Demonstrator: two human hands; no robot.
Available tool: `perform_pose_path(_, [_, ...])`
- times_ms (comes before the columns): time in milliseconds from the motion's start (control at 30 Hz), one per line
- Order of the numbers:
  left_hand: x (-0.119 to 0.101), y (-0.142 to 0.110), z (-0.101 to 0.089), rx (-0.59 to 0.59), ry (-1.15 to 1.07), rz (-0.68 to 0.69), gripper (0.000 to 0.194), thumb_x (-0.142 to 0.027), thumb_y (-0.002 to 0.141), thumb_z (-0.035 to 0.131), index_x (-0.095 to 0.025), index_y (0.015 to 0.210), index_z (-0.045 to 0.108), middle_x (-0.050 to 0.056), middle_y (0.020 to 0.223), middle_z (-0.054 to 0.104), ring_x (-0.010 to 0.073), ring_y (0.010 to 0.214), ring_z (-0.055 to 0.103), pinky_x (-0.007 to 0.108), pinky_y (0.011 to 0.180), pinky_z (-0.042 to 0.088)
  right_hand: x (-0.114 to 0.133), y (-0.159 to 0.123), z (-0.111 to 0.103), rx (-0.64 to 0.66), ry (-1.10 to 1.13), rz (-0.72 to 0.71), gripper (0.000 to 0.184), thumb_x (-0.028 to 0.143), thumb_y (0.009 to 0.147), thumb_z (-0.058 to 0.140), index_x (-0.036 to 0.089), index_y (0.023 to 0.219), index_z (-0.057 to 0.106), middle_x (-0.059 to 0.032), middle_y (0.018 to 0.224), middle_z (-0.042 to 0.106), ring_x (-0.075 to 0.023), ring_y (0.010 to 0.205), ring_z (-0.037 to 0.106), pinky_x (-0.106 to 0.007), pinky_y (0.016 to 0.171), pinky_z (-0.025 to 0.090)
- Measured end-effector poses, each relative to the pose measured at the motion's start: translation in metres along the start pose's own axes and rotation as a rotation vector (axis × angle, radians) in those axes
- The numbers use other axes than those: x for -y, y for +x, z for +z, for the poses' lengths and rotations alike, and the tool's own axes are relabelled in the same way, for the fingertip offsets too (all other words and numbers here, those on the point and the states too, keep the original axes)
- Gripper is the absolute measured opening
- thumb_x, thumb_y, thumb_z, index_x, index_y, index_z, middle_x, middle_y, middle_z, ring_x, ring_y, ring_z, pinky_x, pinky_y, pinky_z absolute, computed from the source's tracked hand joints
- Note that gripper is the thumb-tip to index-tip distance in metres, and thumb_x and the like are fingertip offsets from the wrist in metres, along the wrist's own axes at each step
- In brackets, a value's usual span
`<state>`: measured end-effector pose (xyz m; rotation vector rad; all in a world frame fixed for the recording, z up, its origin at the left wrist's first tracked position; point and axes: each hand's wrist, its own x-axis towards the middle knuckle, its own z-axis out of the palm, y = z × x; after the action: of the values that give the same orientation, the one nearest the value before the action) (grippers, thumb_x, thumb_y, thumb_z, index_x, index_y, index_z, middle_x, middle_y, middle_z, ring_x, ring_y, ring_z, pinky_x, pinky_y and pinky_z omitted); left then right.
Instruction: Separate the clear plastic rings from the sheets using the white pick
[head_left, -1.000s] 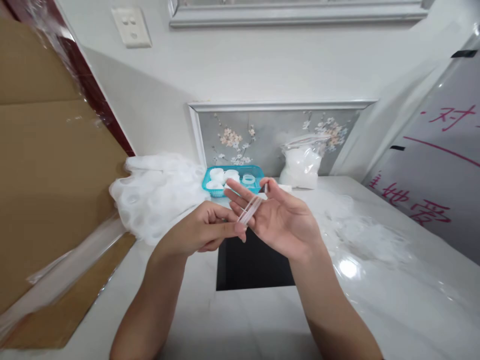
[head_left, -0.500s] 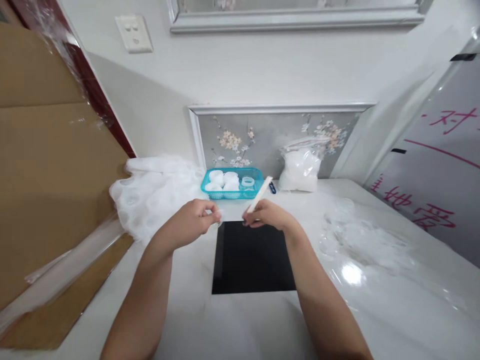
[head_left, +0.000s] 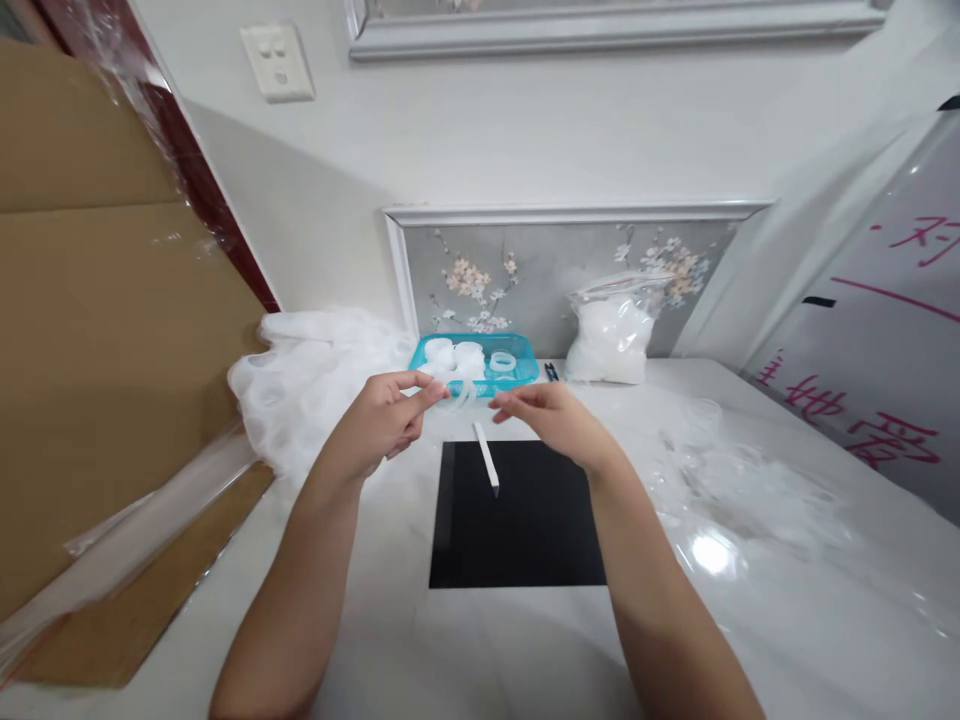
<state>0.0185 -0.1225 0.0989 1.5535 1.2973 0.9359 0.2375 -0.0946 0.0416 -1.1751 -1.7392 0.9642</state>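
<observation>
My left hand (head_left: pixel 386 418) is raised over the far edge of a black mat (head_left: pixel 540 530). Its thumb and forefinger pinch a small clear plastic piece (head_left: pixel 459 395) that is hard to make out. My right hand (head_left: pixel 551 420) hovers palm down just to the right, fingers loosely stretched toward that piece, with nothing plainly in them. A thin white stick (head_left: pixel 486 458) lies loose on the mat below both hands, its dark tip pointing toward me.
A teal basket (head_left: pixel 521 374) of white rings stands at the back, with a bag of white pieces (head_left: pixel 609 340) to its right. White bubbled plastic (head_left: pixel 307 390) is heaped at left beside wrapped cardboard (head_left: pixel 97 330). Clear plastic bits (head_left: pixel 735 480) lie at right, below a board with red writing (head_left: pixel 885 400).
My right hand has let go of the white stick, which now lies on the black mat. Both hands have lifted slightly and come closer together around the clear piece.
</observation>
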Motion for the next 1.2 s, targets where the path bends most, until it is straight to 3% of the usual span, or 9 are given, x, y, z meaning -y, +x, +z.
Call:
perform_pose_path(133, [-0.005,-0.006,0.007,-0.003,-0.045,0.050,0.034,-0.047,0.084,0.064,-0.013,0.087,0.062,-0.010,0.034,0.031,0.0028,0.030,0.019,0.014,0.032,0.016,0.032,-0.014,0.004,0.063,0.272,-0.047,0.047,0.062,0.087,0.054,0.021,0.095,0.076,-0.0068,0.104,0.073,-0.0254,0.114,0.061,-0.042,0.107,0.037])
perform_pose_path(300, [-0.008,-0.016,0.014,0.071,-0.053,0.083,0.037,-0.051,0.084,0.065,-0.015,0.091,0.064,-0.010,0.034,0.032,0.0026,0.029,0.021,0.014,0.032,0.016,0.040,-0.022,0.018,0.192,0.435,-0.018,0.060,0.070,0.091,0.039,0.024,0.108,0.074,-0.0067,0.125,0.065,-0.0253,0.131,0.047,-0.046,0.118,0.019])
perform_pose_path(367, [-0.011,-0.022,0.014,0.127,-0.048,0.096,0.036,-0.051,0.085,0.063,-0.015,0.087,0.065,-0.009,0.034,0.032,0.0024,0.030,0.021,0.014,0.032,0.016,0.042,-0.023,0.019,0.234,0.556,0.003,0.064,0.073,0.090,0.034,0.026,0.113,0.071,-0.0052,0.135,0.059,-0.0256,0.136,0.041,-0.048,0.118,0.018])
perform_pose_path(567, [-0.024,-0.048,0.011,0.485,-0.013,0.087,0.042,-0.049,0.086,0.061,-0.013,0.064,0.063,-0.006,0.037,0.033,0.0029,0.033,0.023,0.016,0.033,0.016,0.063,-0.039,0.010,0.308,0.934,-0.119,0.082,0.082,0.085,0.016,0.029,0.127,0.062,-0.0020,0.145,0.048,-0.0252,0.144,0.028,-0.049,0.118,0.020])
perform_pose_path(700, [-0.031,-0.061,0.009,0.462,0.103,0.134,0.037,-0.043,0.090,0.056,-0.013,0.073,0.071,-0.008,0.042,0.023,0.0034,0.038,0.018,0.018,0.036,0.012,0.073,-0.048,0.007,0.311,1.036,-0.193,0.088,0.081,0.086,0.009,0.024,0.122,0.066,-0.0045,0.139,0.055,-0.0225,0.143,0.031,-0.043,0.120,0.018])
perform_pose_path(833, [-0.035,-0.065,0.007,0.458,0.146,0.169,0.037,-0.041,0.090,0.056,-0.013,0.070,0.071,-0.007,0.044,0.021,0.0042,0.041,0.017,0.019,0.037,0.012,0.076,-0.052,0.003,0.323,0.965,-0.177,0.090,0.085,0.082,0.011,0.026,0.122,0.065,-0.0047,0.138,0.056,-0.0255,0.141,0.033,-0.046,0.117,0.026])
perform_pose_path(1067, [-0.037,-0.067,0.006,0.478,0.161,0.154,0.036,-0.044,0.087,0.057,-0.016,0.070,0.072,-0.006,0.043,0.023,0.0055,0.039,0.018,0.021,0.037,0.013,0.082,-0.060,0.000,0.368,0.926,-0.203,0.078,0.082,0.084,0.026,0.027,0.123,0.065,-0.0058,0.134,0.059,-0.0284,0.137,0.041,-0.048,0.111,0.036])
perform_pose_path(1200, [-0.036,-0.069,0.004,0.487,0.228,0.218,0.035,-0.041,0.088,0.056,-0.016,0.070,0.072,-0.005,0.043,0.027,0.0062,0.040,0.021,0.021,0.037,0.017,0.082,-0.061,0.011,0.343,0.948,-0.201,0.046,0.059,0.096,0.039,0.031,0.115,0.070,-0.0001,0.128,0.063,-0.0226,0.129,0.051,-0.041,0.112,0.037])
